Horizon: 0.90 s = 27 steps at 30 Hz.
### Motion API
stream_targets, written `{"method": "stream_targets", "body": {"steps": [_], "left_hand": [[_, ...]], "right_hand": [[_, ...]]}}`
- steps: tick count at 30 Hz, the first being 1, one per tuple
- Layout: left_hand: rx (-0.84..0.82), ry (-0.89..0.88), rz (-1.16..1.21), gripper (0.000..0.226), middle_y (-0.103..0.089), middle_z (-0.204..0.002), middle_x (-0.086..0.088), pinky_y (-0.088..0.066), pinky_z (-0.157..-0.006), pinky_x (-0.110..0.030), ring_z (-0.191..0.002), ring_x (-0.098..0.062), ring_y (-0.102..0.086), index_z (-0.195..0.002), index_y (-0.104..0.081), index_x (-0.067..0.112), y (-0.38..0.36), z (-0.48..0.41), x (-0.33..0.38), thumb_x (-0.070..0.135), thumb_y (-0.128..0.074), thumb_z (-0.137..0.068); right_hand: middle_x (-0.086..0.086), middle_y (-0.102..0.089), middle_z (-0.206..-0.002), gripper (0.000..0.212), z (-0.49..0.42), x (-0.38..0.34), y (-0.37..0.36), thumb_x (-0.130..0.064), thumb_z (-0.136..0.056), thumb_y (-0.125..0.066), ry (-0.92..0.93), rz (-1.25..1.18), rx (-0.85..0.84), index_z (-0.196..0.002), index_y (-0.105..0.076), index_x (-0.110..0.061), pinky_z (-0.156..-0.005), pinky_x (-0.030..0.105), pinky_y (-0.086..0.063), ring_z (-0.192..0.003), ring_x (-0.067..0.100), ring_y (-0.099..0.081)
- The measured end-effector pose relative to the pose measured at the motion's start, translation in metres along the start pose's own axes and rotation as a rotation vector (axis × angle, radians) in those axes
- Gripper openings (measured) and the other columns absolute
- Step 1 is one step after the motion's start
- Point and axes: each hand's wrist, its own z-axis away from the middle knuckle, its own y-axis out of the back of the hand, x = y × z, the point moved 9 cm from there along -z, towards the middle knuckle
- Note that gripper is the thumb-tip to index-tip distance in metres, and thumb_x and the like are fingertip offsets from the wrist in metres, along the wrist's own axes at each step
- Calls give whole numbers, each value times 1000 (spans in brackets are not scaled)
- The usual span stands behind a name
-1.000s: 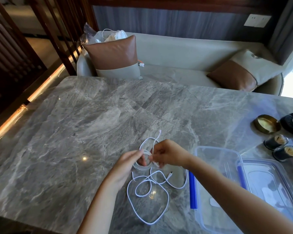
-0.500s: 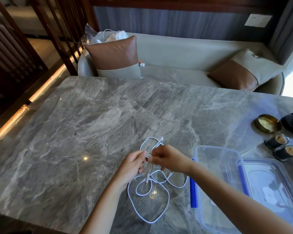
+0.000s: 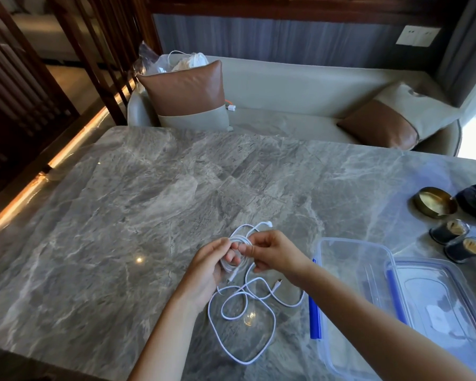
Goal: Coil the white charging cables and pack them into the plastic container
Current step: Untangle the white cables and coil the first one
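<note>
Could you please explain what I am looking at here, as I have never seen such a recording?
There is no machine: a person wears a camera on the head, looking down at their own bare hands. The left hand holds a small coil of white cable, and the fingers of the right hand pinch it. More cable lies in loose loops on the grey marble table. To the right stands an open clear plastic container, its lid beside it.

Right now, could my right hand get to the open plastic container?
Probably yes: the plastic container sits open just beside the right hand, nothing between them, though that hand pinches the cable coil.
</note>
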Motion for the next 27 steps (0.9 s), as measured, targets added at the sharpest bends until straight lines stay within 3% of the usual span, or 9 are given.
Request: {"method": "stream_targets", "body": {"steps": [3,6,12,15,17,20,23,25,27], "left_hand": [[48,-26,152,22,-54,-53,7,-52,-61,-17,-58,-5,-59,-78,-66,10,1,2,-5,20,-49,-88],[122,-75,-15,29,-43,-50,10,-38,-54,-16,-50,-3,-45,-76,-67,18,4,2,-3,21,-45,-94],[54,-98,-416,19,-28,-49,14,-22,-40,-9,-44,0,-25,-84,-54,9,-4,6,14,15,-41,-97],[-60,2,-551,23,-24,-54,7,-21,-41,-10,-41,1,-24,-77,-52,8,-11,7,12,11,-40,-97],[-99,77,-555,24,-28,-51,8,-24,-41,-9,-40,0,-28,-75,-51,12,-10,8,7,12,-40,-97],[-48,100,-260,12,-43,-48,6,-39,-49,-15,-45,-8,-47,-99,-53,10,-3,6,9,16,-45,-92],[-62,96,223,33,-57,-62,-3,-53,-61,-24,-60,-15,-60,-104,-55,12,-4,3,11,35,-50,-81],[-102,61,460,43,-64,-74,-4,-53,-80,-34,-74,-17,-64,-102,-61,12,-8,4,12,47,-51,-78],[-78,2,540,47,-67,-84,-5,-42,-94,-39,-86,-19,-63,-98,-63,11,-8,6,9,52,-52,-77]], "right_hand": [[5,-37,-57,31,-1,10,-2,-22,-87,-64,-75,-149,8,-98,-61,7,-56,17,-51,-42,3,-41],[1,-35,-58,22,0,18,-7,-19,-85,-66,-107,-236,-6,-99,-60,-2,-52,14,-47,-43,2,-37],[2,-43,-63,13,2,9,-2,-19,-78,-74,-47,-48,-64,-73,-62,-20,-51,13,-43,-57,7,-42],[12,-45,-66,19,3,3,-4,-19,-79,-73,-39,163,-154,-80,-62,-4,-50,14,-46,-59,11,-44],[7,-47,-58,21,3,3,-5,-17,-80,-73,-46,196,-195,-81,-61,0,-51,16,-48,-53,10,-48],[-2,-52,-51,20,2,3,-2,-15,-81,-71,-65,83,-176,-71,-55,-8,-51,18,-49,-45,7,-54],[-5,-58,-50,20,1,3,-2,-15,-85,-65,-75,-137,-132,-67,-56,-13,-51,17,-51,-44,5,-55],[-5,-56,-49,23,-1,5,-2,-16,-86,-62,-92,-298,-85,-65,-56,-14,-53,18,-52,-44,4,-53],[-3,-55,-48,26,-3,8,-5,-19,-87,-61,-109,-402,-32,-62,-55,-14,-56,19,-54,-45,4,-52]]}}
